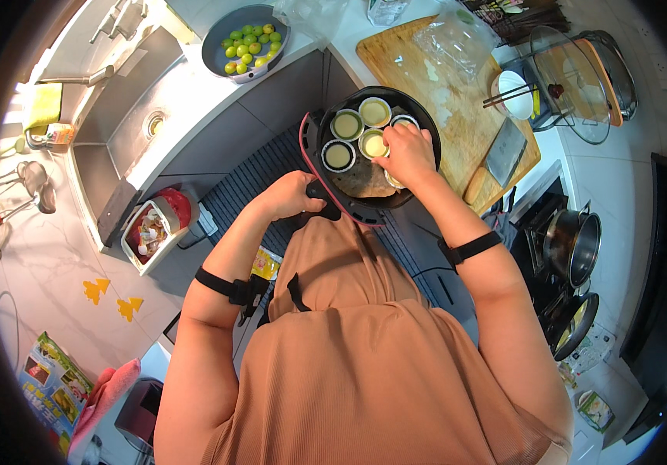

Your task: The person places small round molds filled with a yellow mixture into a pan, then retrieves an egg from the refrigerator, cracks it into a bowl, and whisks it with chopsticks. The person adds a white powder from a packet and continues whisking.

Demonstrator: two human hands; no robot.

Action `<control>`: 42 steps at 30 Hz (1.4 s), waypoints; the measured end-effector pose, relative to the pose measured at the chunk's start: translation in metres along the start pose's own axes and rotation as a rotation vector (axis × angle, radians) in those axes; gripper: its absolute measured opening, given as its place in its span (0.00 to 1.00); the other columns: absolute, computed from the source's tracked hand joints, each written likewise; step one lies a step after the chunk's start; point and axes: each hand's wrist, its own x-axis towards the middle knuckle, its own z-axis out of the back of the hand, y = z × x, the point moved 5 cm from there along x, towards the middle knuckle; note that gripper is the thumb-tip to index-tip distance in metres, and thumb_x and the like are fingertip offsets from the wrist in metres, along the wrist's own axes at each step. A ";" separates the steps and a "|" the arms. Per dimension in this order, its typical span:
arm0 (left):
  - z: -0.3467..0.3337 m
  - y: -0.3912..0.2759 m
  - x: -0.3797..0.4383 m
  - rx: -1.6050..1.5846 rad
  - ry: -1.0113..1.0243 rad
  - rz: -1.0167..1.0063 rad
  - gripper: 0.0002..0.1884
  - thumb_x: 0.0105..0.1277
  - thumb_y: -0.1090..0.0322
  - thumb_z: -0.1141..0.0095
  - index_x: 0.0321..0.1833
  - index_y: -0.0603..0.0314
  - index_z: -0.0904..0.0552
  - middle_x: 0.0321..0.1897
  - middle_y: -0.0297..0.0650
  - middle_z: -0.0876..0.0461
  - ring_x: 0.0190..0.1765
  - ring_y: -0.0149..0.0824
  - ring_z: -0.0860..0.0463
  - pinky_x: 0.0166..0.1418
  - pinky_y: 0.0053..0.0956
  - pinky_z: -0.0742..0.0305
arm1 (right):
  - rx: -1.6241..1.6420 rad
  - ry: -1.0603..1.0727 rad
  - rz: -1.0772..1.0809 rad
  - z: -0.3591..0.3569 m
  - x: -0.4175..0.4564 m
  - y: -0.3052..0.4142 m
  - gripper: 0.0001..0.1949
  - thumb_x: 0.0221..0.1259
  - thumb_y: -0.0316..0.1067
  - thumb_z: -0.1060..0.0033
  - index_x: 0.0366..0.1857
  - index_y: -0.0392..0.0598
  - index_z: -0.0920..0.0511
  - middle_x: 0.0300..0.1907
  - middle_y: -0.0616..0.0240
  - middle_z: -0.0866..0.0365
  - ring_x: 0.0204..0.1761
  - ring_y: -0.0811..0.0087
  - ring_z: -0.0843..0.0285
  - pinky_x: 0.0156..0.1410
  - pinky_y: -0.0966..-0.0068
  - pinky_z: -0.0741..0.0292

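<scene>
My left hand [292,196] grips the black handle of an air fryer basket [342,203] with a red-edged front, held in front of my body. Inside lie several small round cups with pale yellow filling, such as the cup at the upper left [347,125] and the cup at the lower left [338,156], on browned lining paper [362,181]. My right hand [409,152] reaches over the basket's right side, its fingers at the rim of the middle cup [373,143]. Whether the fingers pinch that cup cannot be told. The hand partly covers two more cups at the right.
A wooden cutting board [455,157] at the right holds a cleaver [505,152] and a plastic bag [455,43]. Beside it stand a white bowl [516,96] and glass lids. A colander of green fruit [211,52], a sink [135,116] and a stove pot [571,247] surround me.
</scene>
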 end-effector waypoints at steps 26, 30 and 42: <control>-0.001 -0.001 -0.001 0.011 -0.036 -0.073 0.26 0.54 0.67 0.35 0.56 0.71 0.21 0.38 0.47 0.15 0.39 0.35 0.17 0.52 0.28 0.23 | -0.148 0.216 -0.227 0.019 -0.038 -0.016 0.27 0.35 0.51 0.19 0.41 0.47 0.18 0.45 0.63 0.25 0.54 0.62 0.32 0.57 0.60 0.41; -0.001 -0.002 0.000 -0.019 0.008 -0.015 0.26 0.54 0.67 0.35 0.56 0.71 0.21 0.38 0.47 0.15 0.40 0.35 0.17 0.53 0.28 0.23 | -0.161 0.201 -0.241 0.017 -0.036 -0.019 0.27 0.37 0.49 0.20 0.43 0.48 0.18 0.45 0.64 0.25 0.53 0.62 0.32 0.58 0.60 0.41; -0.001 0.005 0.002 0.029 -0.033 -0.048 0.26 0.53 0.65 0.34 0.54 0.72 0.20 0.42 0.51 0.15 0.47 0.41 0.16 0.56 0.31 0.25 | -0.050 -0.039 -0.178 0.024 -0.040 -0.030 0.20 0.45 0.47 0.24 0.42 0.51 0.18 0.43 0.67 0.23 0.51 0.63 0.29 0.55 0.61 0.37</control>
